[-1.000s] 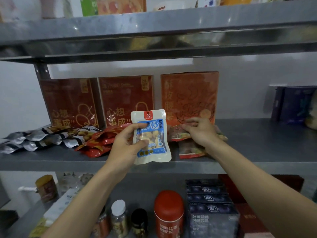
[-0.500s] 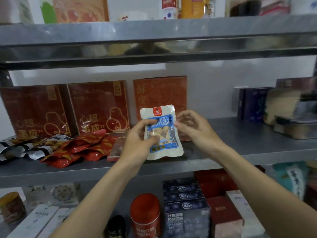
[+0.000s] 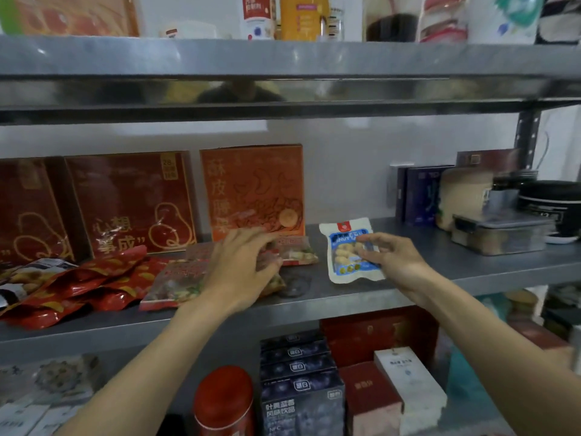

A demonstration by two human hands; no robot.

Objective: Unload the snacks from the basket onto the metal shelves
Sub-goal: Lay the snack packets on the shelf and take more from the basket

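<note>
A white and blue nut packet (image 3: pixel 344 247) lies tilted on the middle metal shelf (image 3: pixel 424 265), right of the other snacks. My right hand (image 3: pixel 393 261) pinches its right edge between thumb and fingers. My left hand (image 3: pixel 242 267) is curled over a pile of red-edged clear snack packets (image 3: pixel 176 284), fingertips on the topmost one near the orange box. Red foil packets (image 3: pixel 78 287) lie further left, with silver packets (image 3: pixel 19 275) at the far left edge. The basket is out of view.
Red boxes (image 3: pixel 132 202) and an orange box (image 3: pixel 251 190) stand against the back wall. Dark boxes (image 3: pixel 418 193), a jar and a lidded container (image 3: pixel 500 234) fill the shelf's right end. Bare shelf lies between the nut packet and the container. Tins and cartons (image 3: pixel 298 388) stand below.
The nut packet passed from my left hand to my right and moved right, down onto the shelf. My left hand went to the clear packet pile. The view shifted right.
</note>
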